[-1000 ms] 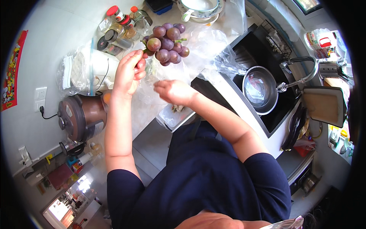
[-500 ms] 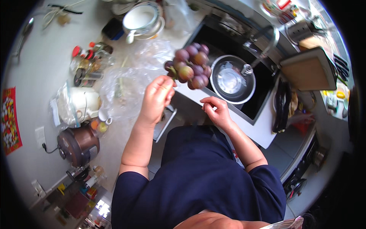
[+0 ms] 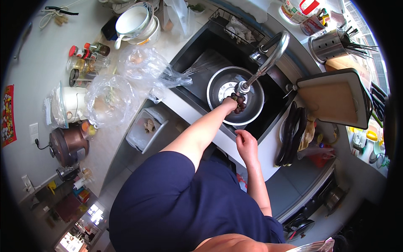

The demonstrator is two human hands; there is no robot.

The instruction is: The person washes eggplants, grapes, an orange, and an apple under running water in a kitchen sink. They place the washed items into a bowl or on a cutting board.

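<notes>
My left hand [image 3: 228,104] reaches into the metal basin [image 3: 213,97], closed on a bunch of grapes [image 3: 240,105]. The dark purple bunch hangs inside the basin, just below the end of the faucet [image 3: 257,74]. The basin stands in the black sink [image 3: 194,54]. Over the counter's front edge, to the right of the left forearm, my right hand [image 3: 246,144] hovers with its fingers curled together. No object shows in it, though the inside of its fingers is partly hidden.
Plastic bags [image 3: 138,63] cover the left counter, near bowls [image 3: 132,21] and several jars [image 3: 86,63]. Eggplants [image 3: 290,136] lie right of the sink, by an upright cutting board [image 3: 331,98]. A bin [image 3: 145,128] hangs below the counter edge.
My left hand has carried the grapes from above the counter edge rightward and down into the basin. My right hand has moved slightly nearer to me. The whole view has shifted.
</notes>
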